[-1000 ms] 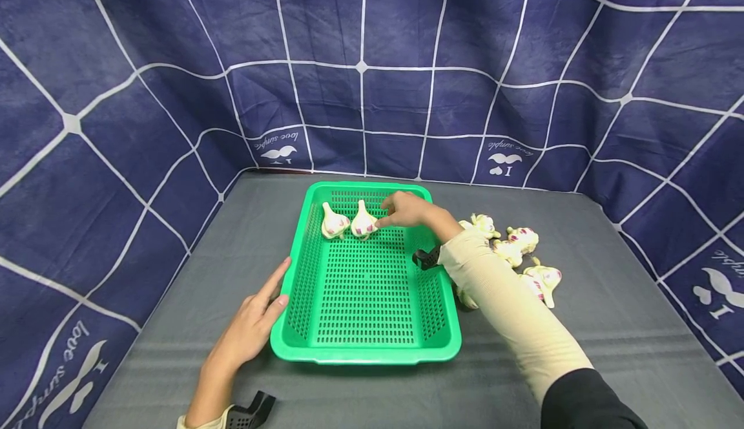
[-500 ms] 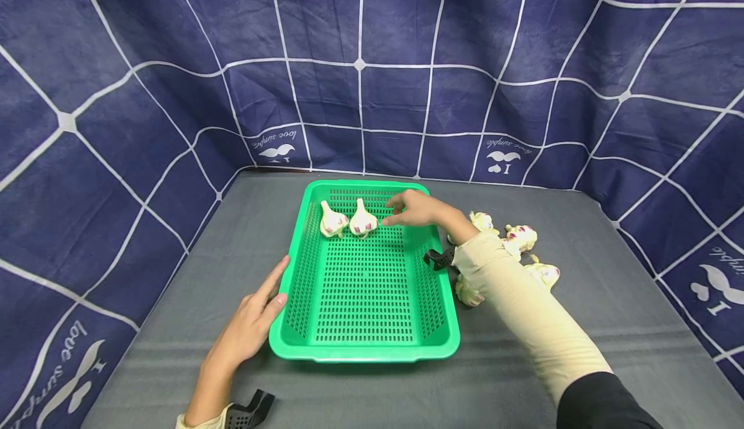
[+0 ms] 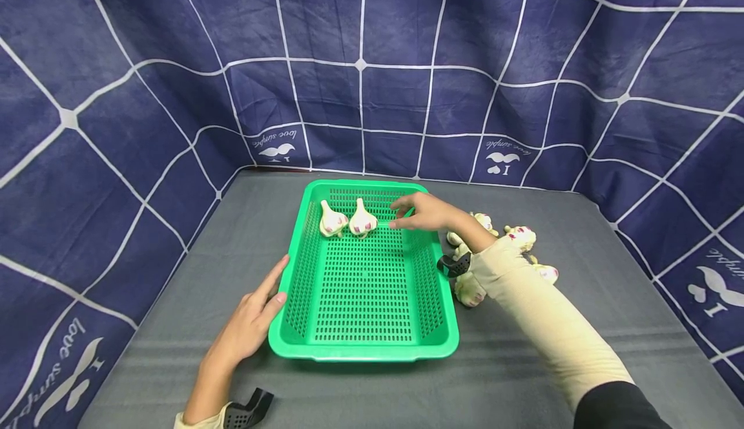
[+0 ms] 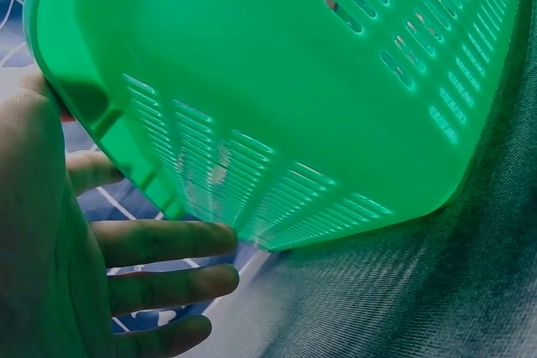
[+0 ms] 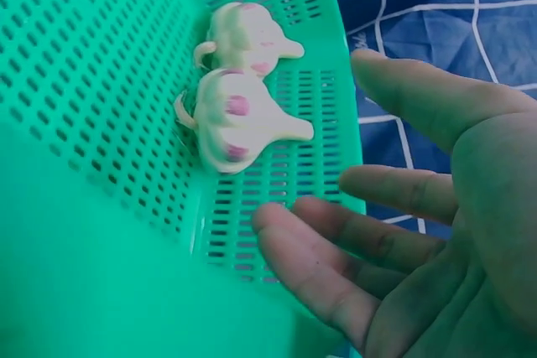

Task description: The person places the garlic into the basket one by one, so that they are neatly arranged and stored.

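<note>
Nearest to us, on the grey worktop (image 3: pixel 174 351), we see a black wrist device (image 3: pixel 248 409) at the left wrist, and at the right a dark sleeve (image 3: pixel 616 406) which continues into a cream sleeve (image 3: pixel 558 332). A little farther, the left hand (image 3: pixel 247 325) rests against the outer left side of the green basket (image 3: pixel 363 353); its fingers are rather straight and apart, touching the rim without gripping around it.

To the right of the basket, a group of loose garlic bulbs lies on the worktop. We can see the front bulb (image 3: pixel 469 290) just beside the basket wall, and another bulb (image 3: pixel 521 238) farther back. The right forearm and its cream sleeve pass over this group and hide a part of it, so we cannot count the bulbs surely. A second black device (image 3: pixel 454 265) covers a piece of the right rim.

Inside the basket, near its far end, two bulbs lie side by side, the left one (image 3: pixel 333 222) and the right one (image 3: pixel 363 222), their stems directed away from us. The right hand (image 3: pixel 427 214) hovers beside them, its fingers loosely spread, with a gap to the nearest bulb. Behind everything hangs a blue cloth (image 3: pixel 395 41) with white lines.
</note>
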